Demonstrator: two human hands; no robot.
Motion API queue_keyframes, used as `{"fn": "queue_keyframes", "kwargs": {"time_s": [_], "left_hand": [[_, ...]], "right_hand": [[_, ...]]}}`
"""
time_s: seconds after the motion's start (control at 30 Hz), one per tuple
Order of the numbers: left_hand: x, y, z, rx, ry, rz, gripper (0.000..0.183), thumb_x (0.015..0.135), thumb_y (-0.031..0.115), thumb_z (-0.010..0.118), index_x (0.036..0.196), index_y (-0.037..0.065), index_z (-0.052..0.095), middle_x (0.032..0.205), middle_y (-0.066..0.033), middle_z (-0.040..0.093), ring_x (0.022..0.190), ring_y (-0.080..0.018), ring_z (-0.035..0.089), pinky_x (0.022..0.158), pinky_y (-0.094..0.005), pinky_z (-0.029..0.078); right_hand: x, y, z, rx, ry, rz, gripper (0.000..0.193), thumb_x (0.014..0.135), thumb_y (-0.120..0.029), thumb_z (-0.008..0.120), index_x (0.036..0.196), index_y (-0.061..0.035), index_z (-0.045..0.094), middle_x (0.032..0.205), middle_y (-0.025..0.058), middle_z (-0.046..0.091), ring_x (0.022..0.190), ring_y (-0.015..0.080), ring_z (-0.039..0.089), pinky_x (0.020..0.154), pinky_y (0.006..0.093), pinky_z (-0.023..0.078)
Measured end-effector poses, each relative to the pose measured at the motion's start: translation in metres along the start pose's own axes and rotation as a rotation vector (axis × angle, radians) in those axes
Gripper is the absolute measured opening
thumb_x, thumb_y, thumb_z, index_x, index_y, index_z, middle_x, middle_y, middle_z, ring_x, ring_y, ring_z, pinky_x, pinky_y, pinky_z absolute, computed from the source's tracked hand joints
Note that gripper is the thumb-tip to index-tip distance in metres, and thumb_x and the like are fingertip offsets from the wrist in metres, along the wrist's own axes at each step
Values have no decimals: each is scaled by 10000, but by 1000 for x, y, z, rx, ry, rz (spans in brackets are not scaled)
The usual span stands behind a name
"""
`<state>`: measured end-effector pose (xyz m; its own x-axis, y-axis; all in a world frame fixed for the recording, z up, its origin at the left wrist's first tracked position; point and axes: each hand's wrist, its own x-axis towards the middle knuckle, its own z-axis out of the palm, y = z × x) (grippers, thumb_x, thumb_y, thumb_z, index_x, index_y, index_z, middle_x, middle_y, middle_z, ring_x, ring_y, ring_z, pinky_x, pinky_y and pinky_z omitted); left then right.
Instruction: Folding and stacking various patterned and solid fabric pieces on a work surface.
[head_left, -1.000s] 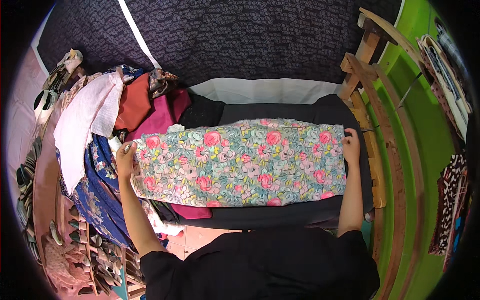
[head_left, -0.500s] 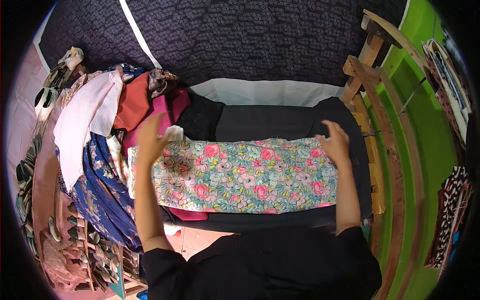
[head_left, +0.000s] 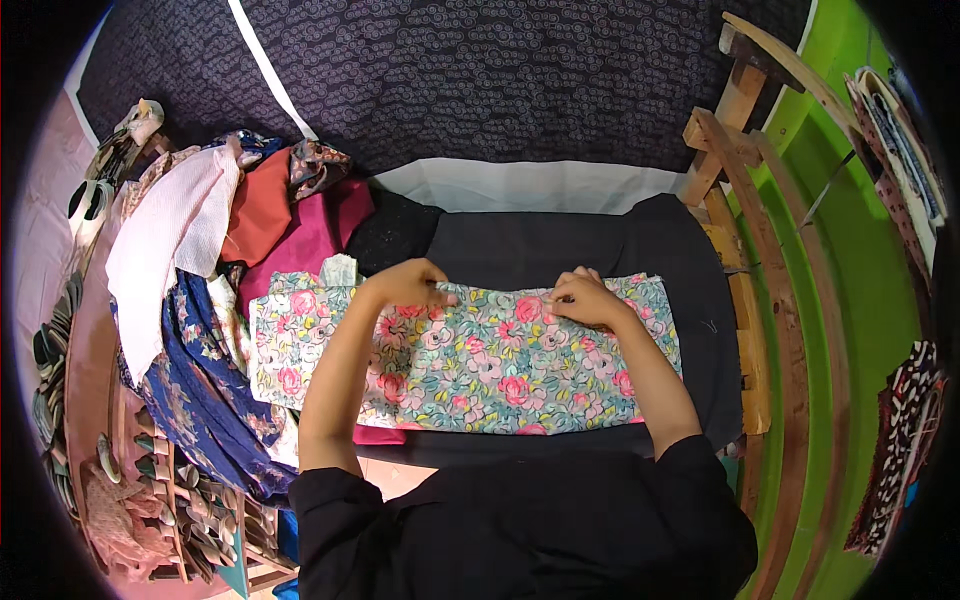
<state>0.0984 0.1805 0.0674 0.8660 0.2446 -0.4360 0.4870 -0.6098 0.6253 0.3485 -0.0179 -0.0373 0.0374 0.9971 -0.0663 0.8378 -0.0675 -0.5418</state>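
A length of floral fabric [head_left: 480,365], printed with pink roses and teal leaves, lies folded in a long band across a black cloth [head_left: 530,245]. My left hand [head_left: 415,283] is at the far edge of the band, left of its middle, fingers curled over with the thumb on the print. Nearer the right end, my right hand [head_left: 590,298] pinches that same far edge between thumb and fingers. A small pale fabric tab [head_left: 338,270] sticks up behind the band, left of my left hand.
Heaped cloths lie at the left: a pale pink one [head_left: 170,245], a rust-red one [head_left: 260,210], a magenta one [head_left: 295,240] and a navy floral one [head_left: 205,370]. A wooden frame [head_left: 780,330] runs along the right. Dark patterned fabric [head_left: 520,80] hangs behind.
Both hands have come inward from the band's two ends and closed on its far edge. The fabric has shifted slightly, its left part now visible.
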Motion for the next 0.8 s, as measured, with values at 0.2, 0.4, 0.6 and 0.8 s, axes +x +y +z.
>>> {"fn": "queue_keyframes", "kwargs": {"time_s": [0.2,0.4,0.6,0.8], "left_hand": [[2,-12,6,69,64,-104,409,802,388,628,809,-20,651,665,-94,629,621,-164,599,584,-300,462],[9,-43,31,802,300,-152,579,740,602,541,833,45,669,833,-155,640,817,-299,620,693,-406,481],[0,-58,43,1057,489,176,450,799,503,519,864,75,643,841,-93,610,799,-272,592,760,-376,384],[-8,-50,31,815,534,161,424,786,491,551,716,76,602,613,-110,595,630,-266,575,734,-361,376]], "right_hand": [[3,2,-7,375,173,74,250,775,-307,607,766,-57,609,668,111,595,677,272,573,824,390,382],[12,15,36,-228,327,-51,232,773,-326,605,709,-102,605,663,101,595,660,253,580,701,398,378],[14,13,39,-389,569,-156,336,790,-416,573,719,-91,617,803,38,559,849,232,536,888,469,311],[-11,7,13,-345,225,29,661,699,-674,525,834,-31,603,880,100,558,926,266,514,918,516,261]]}}
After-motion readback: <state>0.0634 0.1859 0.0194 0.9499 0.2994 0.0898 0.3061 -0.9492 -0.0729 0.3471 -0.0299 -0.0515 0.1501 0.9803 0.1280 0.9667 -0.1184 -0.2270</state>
